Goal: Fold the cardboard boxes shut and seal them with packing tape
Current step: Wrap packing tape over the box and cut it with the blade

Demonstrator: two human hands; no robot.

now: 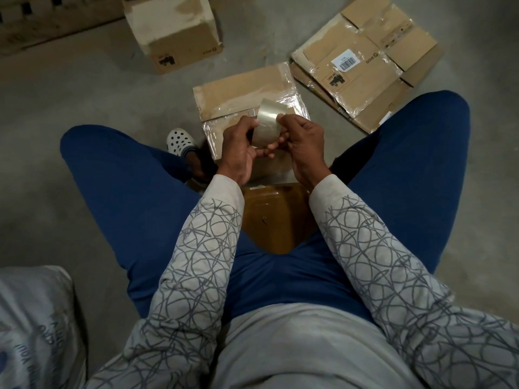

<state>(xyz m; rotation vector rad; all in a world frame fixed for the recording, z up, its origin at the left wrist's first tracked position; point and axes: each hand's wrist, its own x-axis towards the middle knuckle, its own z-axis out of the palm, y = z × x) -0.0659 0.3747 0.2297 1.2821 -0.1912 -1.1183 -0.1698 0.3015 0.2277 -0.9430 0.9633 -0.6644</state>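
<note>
While the person sits on the concrete floor [84,108] with knees spread, a stack of flattened boxes [362,80] lies at the far right and an upright closed box [174,32] stands at the far left. Between the knees lies the taped box [244,94], shiny film wrinkled across its top. Above its near edge, a roll of packing tape [266,122] is held by both hands: the left hand [241,150] curls its fingers around the roll's left side, and the right hand [304,141] pinches its right edge.
</note>
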